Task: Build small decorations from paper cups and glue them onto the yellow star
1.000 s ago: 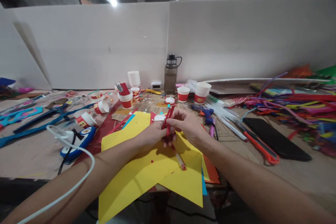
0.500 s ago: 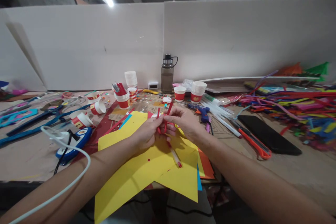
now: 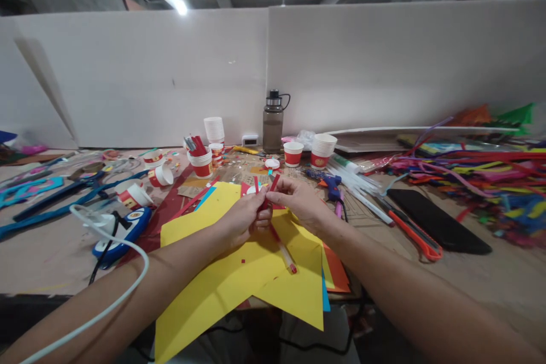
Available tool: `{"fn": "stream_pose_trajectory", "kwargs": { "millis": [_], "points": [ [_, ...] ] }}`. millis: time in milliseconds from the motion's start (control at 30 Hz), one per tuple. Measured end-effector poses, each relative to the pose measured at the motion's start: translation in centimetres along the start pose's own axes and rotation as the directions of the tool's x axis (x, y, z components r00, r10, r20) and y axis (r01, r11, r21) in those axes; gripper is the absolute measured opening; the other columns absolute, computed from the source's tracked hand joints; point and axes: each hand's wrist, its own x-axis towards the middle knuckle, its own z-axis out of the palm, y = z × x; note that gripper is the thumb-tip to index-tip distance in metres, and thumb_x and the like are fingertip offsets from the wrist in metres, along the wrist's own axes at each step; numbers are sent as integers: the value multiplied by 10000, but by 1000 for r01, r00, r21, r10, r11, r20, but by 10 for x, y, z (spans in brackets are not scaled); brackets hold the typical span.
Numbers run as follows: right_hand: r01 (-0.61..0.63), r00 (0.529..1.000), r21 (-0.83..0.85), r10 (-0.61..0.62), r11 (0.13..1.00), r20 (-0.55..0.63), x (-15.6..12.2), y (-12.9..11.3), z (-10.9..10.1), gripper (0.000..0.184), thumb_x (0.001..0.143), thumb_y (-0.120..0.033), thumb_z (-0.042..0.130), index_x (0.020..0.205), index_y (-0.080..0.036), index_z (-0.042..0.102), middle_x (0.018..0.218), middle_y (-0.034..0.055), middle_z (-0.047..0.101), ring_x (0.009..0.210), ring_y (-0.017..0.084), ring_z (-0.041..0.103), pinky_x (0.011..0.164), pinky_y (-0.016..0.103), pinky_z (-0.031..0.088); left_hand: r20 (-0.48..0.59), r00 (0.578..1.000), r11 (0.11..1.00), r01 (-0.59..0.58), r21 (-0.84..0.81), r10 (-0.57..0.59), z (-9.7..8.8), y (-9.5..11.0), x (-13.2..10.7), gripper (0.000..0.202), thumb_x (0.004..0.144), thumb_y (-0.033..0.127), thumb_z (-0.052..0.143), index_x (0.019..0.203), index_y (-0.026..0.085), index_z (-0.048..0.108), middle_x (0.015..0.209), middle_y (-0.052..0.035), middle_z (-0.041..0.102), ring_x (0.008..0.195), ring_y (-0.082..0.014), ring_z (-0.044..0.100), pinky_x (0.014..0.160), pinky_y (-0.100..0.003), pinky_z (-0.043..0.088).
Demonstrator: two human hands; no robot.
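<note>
My left hand (image 3: 249, 216) is closed, its thumb and fingers pinching a narrow red paper strip (image 3: 275, 182). My right hand (image 3: 296, 200) meets it from the other side, also closed on the strip between thumb and fingertips. Red ends stick up above both thumbs; the middle of the strip is hidden by my fingers. Beneath the hands lie yellow paper sheets (image 3: 213, 273). On the yellow paper rests a pen (image 3: 285, 251) with a red tip, slanting out from below my hands.
A glue gun (image 3: 331, 185), an orange utility knife (image 3: 416, 233) and a black phone (image 3: 439, 220) lie to the right. Paper cups (image 3: 200, 164) and a water bottle (image 3: 272, 125) stand behind. At left, a white cable (image 3: 139, 250) passes over my forearm from a blue power strip (image 3: 123, 239).
The red loop that hung below my fingers is no longer visible. My left fingers have curled in, and my right fingers have drawn up from underneath. The pen stays put.
</note>
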Motion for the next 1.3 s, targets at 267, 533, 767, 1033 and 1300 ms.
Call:
{"fn": "stream_pose_trajectory", "kwargs": {
  "millis": [267, 533, 767, 1033, 1300],
  "points": [
    [18, 999, 46, -16, 999, -50, 1, -7, -5, 229, 692, -354, 726, 740, -172, 596, 631, -39, 560, 558, 104, 493, 601, 273, 384, 53, 998, 994, 18, 106, -24, 0, -1, -3, 395, 918, 495, 426, 841, 129, 550, 480, 90, 247, 395, -37, 189, 404, -148, 182],
    [-9, 998, 54, 12, 998, -54, -2, -20, -11, 311, 638, -425, 777, 659, -169, 602, 627, -22, 570, 593, 117, 516, 641, 294, 410, 64, 998, 983, -27, 183, 15, -6, 1, 0, 489, 893, 550, 436, 908, 96, 618, 596, -48, 594, 495, -113, 541, 499, -216, 402],
    [-92, 982, 33, 85, 995, 170, -7, -17, -7, 308, 607, -384, 803, 567, -181, 574, 708, 26, 647, 663, 156, 596, 611, 286, 419, 128, 992, 971, -14, 239, -17, -7, 1, -3, 368, 839, 506, 556, 848, 139, 571, 561, -31, 627, 450, -107, 547, 512, -219, 420],
    [-151, 985, 104, 140, 983, 103, -8, -12, -2, 261, 623, -316, 787, 604, -167, 575, 579, -14, 589, 467, 70, 432, 450, 225, 284, 122, 988, 929, 42, 367, -93, 3, 5, -13, 225, 855, 316, 513, 923, 132, 623, 538, -8, 602, 458, -83, 514, 515, -191, 414],
    [-38, 995, 19, 39, 999, -94, -4, -10, -6, 302, 635, -359, 767, 598, -173, 532, 544, -48, 534, 506, 84, 445, 515, 243, 328, 98, 995, 986, -7, 166, -10, 5, 6, -8, 214, 735, 223, 661, 917, 122, 616, 809, -92, 695, 730, -179, 669, 714, -305, 527]
  ]
}}
